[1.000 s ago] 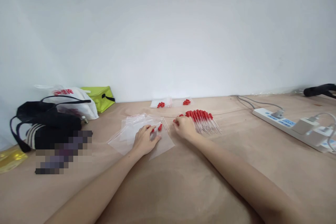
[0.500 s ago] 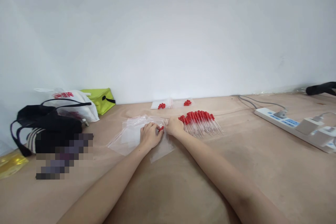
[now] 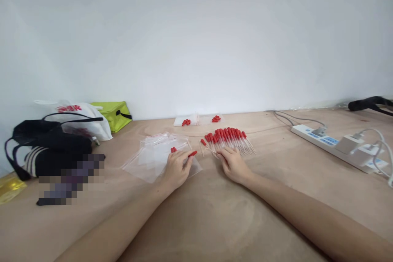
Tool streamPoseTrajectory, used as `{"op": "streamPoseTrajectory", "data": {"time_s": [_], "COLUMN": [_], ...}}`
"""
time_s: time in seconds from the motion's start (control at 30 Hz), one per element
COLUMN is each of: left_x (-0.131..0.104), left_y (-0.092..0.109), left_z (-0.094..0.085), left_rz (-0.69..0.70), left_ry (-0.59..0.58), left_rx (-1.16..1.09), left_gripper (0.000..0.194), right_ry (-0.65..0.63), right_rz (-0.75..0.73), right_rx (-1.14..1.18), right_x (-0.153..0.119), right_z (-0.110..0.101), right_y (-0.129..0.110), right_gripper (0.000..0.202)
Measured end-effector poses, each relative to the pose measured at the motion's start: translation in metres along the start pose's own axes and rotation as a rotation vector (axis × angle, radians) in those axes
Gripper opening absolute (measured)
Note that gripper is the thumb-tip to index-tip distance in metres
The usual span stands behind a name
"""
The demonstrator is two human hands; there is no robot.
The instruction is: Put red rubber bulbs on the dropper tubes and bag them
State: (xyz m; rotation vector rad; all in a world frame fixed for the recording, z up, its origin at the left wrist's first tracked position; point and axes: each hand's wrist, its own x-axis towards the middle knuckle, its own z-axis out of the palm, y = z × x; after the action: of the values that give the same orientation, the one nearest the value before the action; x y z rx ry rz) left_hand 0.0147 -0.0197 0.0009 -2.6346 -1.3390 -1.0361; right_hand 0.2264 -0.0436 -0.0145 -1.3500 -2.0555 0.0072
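Between the fingertips of my left hand (image 3: 178, 168) is a red cap (image 3: 192, 153), held over clear zip bags (image 3: 150, 157) spread on the table. Two or so other red pieces (image 3: 173, 150) lie on the bags beyond that hand. My right hand (image 3: 233, 164) is closed on a thin pale stick (image 3: 211, 150) at the near left of the row of red-capped sticks (image 3: 230, 137). One red-capped stick (image 3: 203, 142) lies apart, left of the row.
Two bags with red pieces (image 3: 186, 122) (image 3: 216, 118) lie near the wall. Farther left are a black bag (image 3: 61, 151), a white plastic bag (image 3: 101, 120) and a green box bag (image 3: 115, 114). A power strip (image 3: 331, 145) with plugs and cables is at right.
My hands have moved apart, the right one rightward and nearer to me. The red cap now shows raised in my left fingertips. The whole view has shifted slightly.
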Motion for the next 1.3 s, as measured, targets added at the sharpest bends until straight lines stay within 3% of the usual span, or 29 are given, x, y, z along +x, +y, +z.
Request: {"op": "streamPoseTrajectory", "data": {"time_s": [0.13,0.43,0.83,1.3], "left_x": [-0.005,-0.005,-0.006,-0.004], "left_y": [0.010,0.011,0.011,0.010], "left_z": [0.003,0.003,0.000,-0.002], "left_rz": [0.036,0.062,0.099,0.215], "left_ry": [-0.059,-0.069,-0.069,-0.158], "left_rx": [-0.046,-0.102,-0.280,-0.292], "left_gripper": [0.021,0.019,0.014,0.018], "right_ry": [-0.011,-0.043,-0.138,-0.211], "right_rz": [-0.014,-0.074,-0.199,-0.211], "right_rx": [0.038,0.050,0.131,-0.058], "right_x": [-0.016,-0.010,-0.007,-0.007], "right_z": [-0.007,0.001,-0.007,-0.009], "right_y": [0.004,-0.007,-0.009,-0.007], "right_gripper": [0.022,0.022,0.022,0.022]}}
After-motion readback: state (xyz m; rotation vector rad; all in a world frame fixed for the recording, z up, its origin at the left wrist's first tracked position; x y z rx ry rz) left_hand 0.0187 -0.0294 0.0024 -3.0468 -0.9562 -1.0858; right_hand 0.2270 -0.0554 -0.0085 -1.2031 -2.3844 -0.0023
